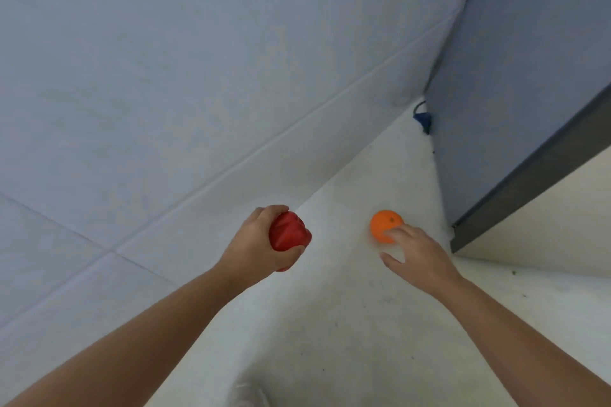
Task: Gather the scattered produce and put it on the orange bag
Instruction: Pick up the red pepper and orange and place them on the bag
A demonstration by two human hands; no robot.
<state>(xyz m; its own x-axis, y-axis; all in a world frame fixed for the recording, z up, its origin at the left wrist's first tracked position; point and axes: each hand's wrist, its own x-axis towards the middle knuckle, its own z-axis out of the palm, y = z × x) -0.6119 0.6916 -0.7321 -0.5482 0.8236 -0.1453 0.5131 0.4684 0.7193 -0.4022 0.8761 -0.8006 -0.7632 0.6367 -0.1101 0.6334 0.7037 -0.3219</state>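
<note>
Orange (pixel 383 225) lay on pale floor (pixel 347 324), at 3 o'clock from red pepper (pixel 288 235). Right hand (pixel 417 254) spread loose, fingertips touching orange. Left hand (pixel 256 243) clenched round pepper. Blue panel (pixel 515 82) near orange at 1 o'clock; nothing blocked reach.

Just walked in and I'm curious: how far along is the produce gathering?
Nothing shows as delivered; the orange bag is out of view. The left hand is holding a red pepper. The right hand is open, fingertips at an orange on the floor. Both still need carrying over.
</note>
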